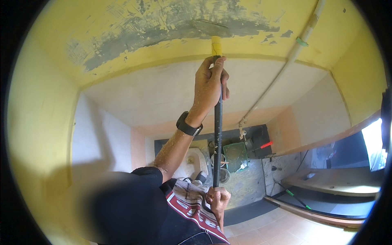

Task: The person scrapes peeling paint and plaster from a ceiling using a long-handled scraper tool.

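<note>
A long-handled scraper (218, 130) with a black pole and a yellow upper end runs upright through the middle of the view. My left hand (210, 77) is wrapped round the pole just below the yellow part. Lower down, close to my body, my right hand (218, 197) is closed round the pole's bottom end. The scraper's top meets a grey scraped patch (163, 34) in the yellow paint; its blade is hard to tell from the grey surface. Pale flakes speckle my left forearm, which wears a black watch (188, 124).
A pipe (292, 57) runs down the wall at right. Below are a squat toilet (195, 161), a green tub (236, 157), a bucket (224, 175) and a red-handled tool (266, 145). A green-handled pole (298, 199) lies near a wooden board (332, 181).
</note>
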Demonstrator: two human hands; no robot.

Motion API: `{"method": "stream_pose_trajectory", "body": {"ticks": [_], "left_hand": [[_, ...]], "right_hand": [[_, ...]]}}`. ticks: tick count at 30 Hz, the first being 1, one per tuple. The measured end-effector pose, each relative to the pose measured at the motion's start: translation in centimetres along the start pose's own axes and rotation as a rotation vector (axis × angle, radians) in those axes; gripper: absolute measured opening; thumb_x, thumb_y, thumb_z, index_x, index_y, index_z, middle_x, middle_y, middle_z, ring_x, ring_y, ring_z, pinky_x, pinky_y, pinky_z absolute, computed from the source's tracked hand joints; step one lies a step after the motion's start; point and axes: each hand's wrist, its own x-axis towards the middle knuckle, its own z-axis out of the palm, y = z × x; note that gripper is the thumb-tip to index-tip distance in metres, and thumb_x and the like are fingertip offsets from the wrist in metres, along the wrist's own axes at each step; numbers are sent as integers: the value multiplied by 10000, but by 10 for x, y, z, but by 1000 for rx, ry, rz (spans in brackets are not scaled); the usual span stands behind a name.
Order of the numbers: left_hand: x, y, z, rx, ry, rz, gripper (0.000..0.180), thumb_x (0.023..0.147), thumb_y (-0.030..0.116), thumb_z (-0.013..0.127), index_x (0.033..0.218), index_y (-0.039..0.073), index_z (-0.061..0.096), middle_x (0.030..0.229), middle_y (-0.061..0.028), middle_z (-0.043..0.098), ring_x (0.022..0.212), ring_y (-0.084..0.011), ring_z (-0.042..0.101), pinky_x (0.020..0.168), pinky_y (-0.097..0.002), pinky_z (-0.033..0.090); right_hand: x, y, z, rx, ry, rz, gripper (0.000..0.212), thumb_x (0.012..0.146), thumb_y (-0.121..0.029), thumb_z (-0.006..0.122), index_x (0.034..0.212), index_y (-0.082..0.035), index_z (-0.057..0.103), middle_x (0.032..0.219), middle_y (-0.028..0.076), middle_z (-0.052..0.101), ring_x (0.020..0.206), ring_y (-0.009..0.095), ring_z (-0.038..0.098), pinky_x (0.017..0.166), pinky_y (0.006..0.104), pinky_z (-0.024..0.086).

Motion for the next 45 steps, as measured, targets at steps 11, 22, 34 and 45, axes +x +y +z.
{"method": "stream_pose_trajectory", "body": {"ticks": [11, 22, 34, 45], "left_hand": [[3, -2, 3, 33, -17, -32, 398, 1081, 308, 461, 1213, -65, 500, 614, -3, 470, 348, -110, 479, 359, -270, 457], [6, -4, -1, 85, -22, -47, 409, 1086, 319, 445, 1206, -68, 496, 601, -2, 468, 350, -106, 482, 358, -273, 456], [8, -5, 0, 71, -19, -48, 388, 1088, 322, 442, 1198, -44, 511, 589, 7, 457, 346, -99, 465, 349, -265, 434], [13, 1, 11, 27, -6, -22, 367, 1092, 304, 432, 1135, -49, 523, 571, 10, 437, 328, -97, 444, 333, -258, 412]], "right_hand": [[8, -3, 4, -65, -20, -52, 351, 1039, -340, 576, 901, -17, 573, 614, 50, 485, 477, 91, 407, 407, 254, 305], [10, 10, -9, 62, 21, 26, 355, 1023, -293, 615, 833, 6, 624, 663, 74, 581, 521, 98, 469, 458, 259, 363], [20, 10, -9, -11, 15, -15, 370, 1019, -317, 619, 825, -2, 599, 637, 71, 535, 521, 110, 435, 463, 270, 330], [19, 18, -18, -62, 60, 25, 373, 1003, -282, 643, 781, 17, 630, 655, 84, 605, 524, 116, 511, 469, 275, 390]]}}
